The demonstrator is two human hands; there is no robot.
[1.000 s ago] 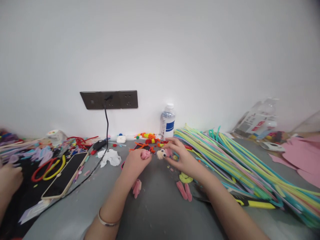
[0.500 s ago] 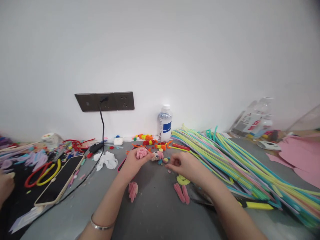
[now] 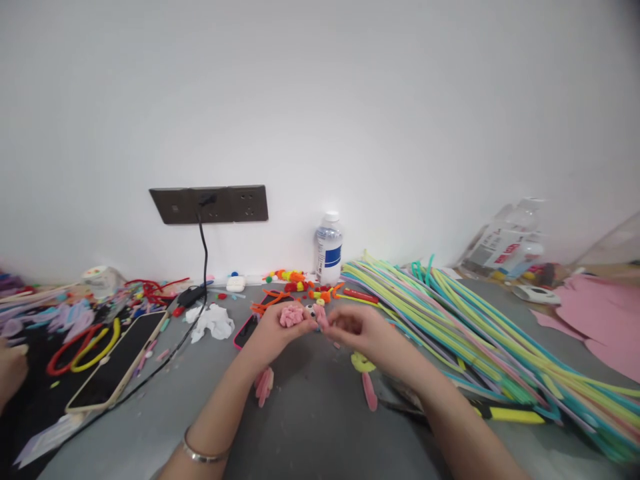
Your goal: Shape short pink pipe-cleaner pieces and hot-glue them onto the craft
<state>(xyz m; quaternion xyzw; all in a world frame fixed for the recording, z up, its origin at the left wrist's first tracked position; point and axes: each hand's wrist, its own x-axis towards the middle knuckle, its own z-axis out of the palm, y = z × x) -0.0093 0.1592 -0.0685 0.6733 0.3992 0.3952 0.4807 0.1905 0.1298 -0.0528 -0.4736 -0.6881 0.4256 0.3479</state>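
Note:
My left hand point(image 3: 270, 337) is closed around a bunched pink pipe-cleaner ball point(image 3: 293, 316). Close against it, my right hand point(image 3: 361, 328) pinches a short pink pipe-cleaner piece point(image 3: 321, 317) between thumb and fingers. Just behind the fingertips shows a small figure's googly eye point(image 3: 310, 311); most of that figure is hidden. One pink pipe-cleaner strip point(image 3: 369, 392) lies on the table below my right hand, beside a yellow-green coil point(image 3: 363, 362). Several folded pink strips point(image 3: 263, 387) lie by my left forearm.
Long pastel pipe cleaners point(image 3: 450, 320) spread over the right side. A bottle point(image 3: 329, 248) stands by the wall. At left are a phone point(image 3: 117, 360), a black cable point(image 3: 204, 293), crumpled tissue point(image 3: 214, 322) and scissors point(image 3: 95, 347). Another person's hand point(image 3: 11, 370) shows at the left edge.
One of the two pink strips beside the yellow-green coil is gone from the table. My right hand has moved left, up to my left hand, with a pink piece in its fingers.

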